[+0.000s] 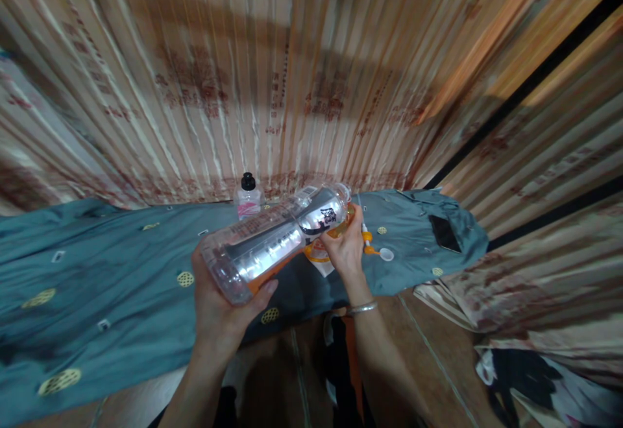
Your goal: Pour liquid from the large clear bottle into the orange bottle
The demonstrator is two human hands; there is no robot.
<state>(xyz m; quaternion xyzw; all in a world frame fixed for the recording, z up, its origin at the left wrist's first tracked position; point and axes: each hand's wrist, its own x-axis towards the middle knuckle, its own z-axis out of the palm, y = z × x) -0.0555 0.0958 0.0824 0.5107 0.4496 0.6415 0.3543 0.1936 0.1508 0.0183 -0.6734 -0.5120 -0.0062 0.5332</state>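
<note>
A large clear plastic bottle (pixel 272 240) with a silvery label is tilted, its neck end up and to the right. My left hand (pixel 228 305) is wrapped round its base. Under the neck end, my right hand (pixel 345 240) grips a yellow-orange container (pixel 318 253), mostly hidden by the bottle and fingers. Whether the two touch cannot be made out. Just right of my right hand lies an orange and white pump top (pixel 368 240), with a small round white piece (pixel 386 255) beside it.
A teal patterned cloth (pixel 121 272) covers the long table. Behind the large bottle stands a small clear bottle (pixel 248 198) with a black cap and pink label. A black phone (pixel 444 233) lies at the right. Pleated curtains (pixel 219 91) hang behind, and dark poles cross the right side.
</note>
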